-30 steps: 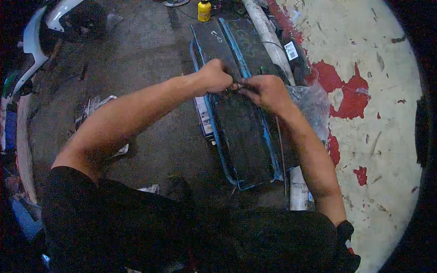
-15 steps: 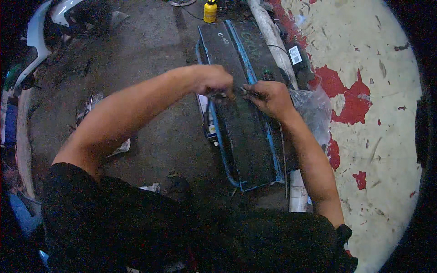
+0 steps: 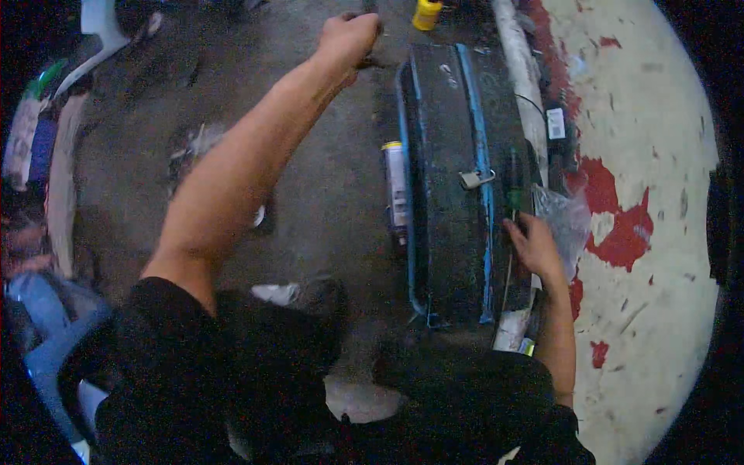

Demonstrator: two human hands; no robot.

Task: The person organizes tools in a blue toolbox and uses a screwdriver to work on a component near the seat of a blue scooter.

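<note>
A long dark metal box [image 3: 449, 248] with chipped blue edges lies on the floor in front of me. A padlock [image 3: 474, 180] hangs by its shackle at the blue seam along the lid. My left hand [image 3: 353, 39] is reached out far beyond the box's left side, closed in a fist; something dark shows at its fingers, too small to name. My right hand [image 3: 539, 246] hovers low at the box's right side, thumb and forefinger apart, with nothing visible in it. A spray can [image 3: 395, 182] lies along the box's left side.
Right of the box run a pale pipe [image 3: 521, 70] and a crumpled clear plastic bag [image 3: 562, 229]. A yellow bottle [image 3: 426, 14] stands at the far end. The pale wall [image 3: 659, 310] has peeling red paint. Blue and white body panels [image 3: 58, 325] sit at the left.
Both hands have parted from the middle of the box. The left went far and left; the right came nearer and to the right. The padlock is now uncovered, and the view has shifted.
</note>
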